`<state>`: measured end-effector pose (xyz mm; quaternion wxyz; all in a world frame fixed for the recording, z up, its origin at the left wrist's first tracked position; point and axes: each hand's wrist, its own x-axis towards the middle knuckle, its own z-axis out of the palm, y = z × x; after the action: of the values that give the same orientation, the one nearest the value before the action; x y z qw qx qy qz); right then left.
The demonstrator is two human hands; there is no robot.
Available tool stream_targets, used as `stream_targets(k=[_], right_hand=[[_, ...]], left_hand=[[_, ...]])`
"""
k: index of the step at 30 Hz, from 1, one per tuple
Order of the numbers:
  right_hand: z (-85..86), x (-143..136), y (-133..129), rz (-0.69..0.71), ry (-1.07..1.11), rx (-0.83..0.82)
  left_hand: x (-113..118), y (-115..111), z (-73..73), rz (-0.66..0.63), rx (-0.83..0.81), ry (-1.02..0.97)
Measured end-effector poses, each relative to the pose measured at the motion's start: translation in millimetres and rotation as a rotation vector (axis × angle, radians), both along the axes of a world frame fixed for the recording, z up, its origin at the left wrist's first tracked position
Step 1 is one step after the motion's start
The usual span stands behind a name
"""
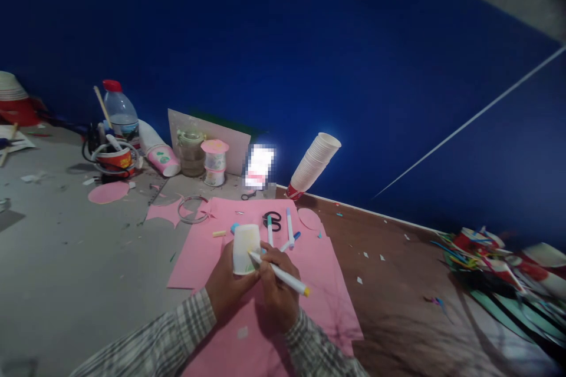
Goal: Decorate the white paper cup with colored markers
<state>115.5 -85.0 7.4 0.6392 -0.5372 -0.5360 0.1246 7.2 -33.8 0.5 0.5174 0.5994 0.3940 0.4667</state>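
My left hand (230,281) is wrapped round a white paper cup (246,241), held over pink paper sheets (207,259). Faint yellow and green marks show on the cup's side. In my right hand (279,288) is a white marker (285,278) with a yellow end, its tip at the cup's wall. Beyond the hands lie black-handled scissors (275,221), a marker with a purple cap (289,227) and a teal-capped marker (269,230). A short yellow cap (219,234) rests on the paper to the left of the cup.
A tall stack of paper cups (315,164) leans at the blue wall (309,41). Behind are a lit, blurred screen (260,166), a decorated cup piece (214,164), a glass jar (191,156) and a plastic bottle (120,112). Cups and cords (486,259) crowd the right.
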Motion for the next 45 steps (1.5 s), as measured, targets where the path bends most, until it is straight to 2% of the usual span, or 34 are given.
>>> stream_targets(k=[5,16,24,29,34,38,45], right_hand=[[-0.4,0,-1,0.025,0.128,-0.005],[7.8,-3,-1,-0.002,-0.080,0.052],[11.6,-4,0,0.029,-0.127,0.083],[8.2,-2,0,0.006,-0.123,0.078],[3.7,3,-1,0.046,-0.082,0.044],[6.2,2,-3,0.051,-0.094,0.030],[15.8,-5,0,0.044,-0.156,0.095]], left_hand=[[0,-2,6.5,-0.019,-0.011,-0.027],[2,-1,3.7,0.021,-0.011,0.010],[2,-1,6.5,0.000,-0.040,-0.023],[2,-4,7.6,0.030,-0.051,-0.025],[1,-5,6.2,0.001,-0.075,-0.069],[1,-5,7.3,0.005,-0.067,-0.072],[1,-1,-3.4,0.003,-0.037,-0.027]])
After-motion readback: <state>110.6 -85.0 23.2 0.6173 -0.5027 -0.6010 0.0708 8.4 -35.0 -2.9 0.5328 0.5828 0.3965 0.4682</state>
